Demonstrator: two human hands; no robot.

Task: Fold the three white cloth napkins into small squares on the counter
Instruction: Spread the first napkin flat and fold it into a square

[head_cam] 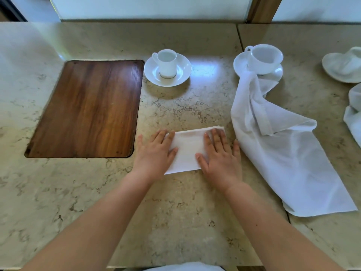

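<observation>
A white napkin (187, 149), folded into a small rectangle, lies flat on the beige marble counter (175, 202) in the middle. My left hand (156, 151) presses flat on its left edge, fingers spread. My right hand (218, 153) presses flat on its right part. A second white napkin (283, 153) lies loose and crumpled to the right, its upper end draped against a saucer. White cloth (354, 116) shows at the far right edge, cut off by the frame. More white cloth (185, 267) peeks in at the bottom edge.
A dark wooden board (88, 108) is set into the counter on the left. A small white cup on a saucer (168, 67) stands behind the folded napkin. A larger cup on a saucer (261, 59) stands at the back right; another saucer (343, 65) sits at the far right.
</observation>
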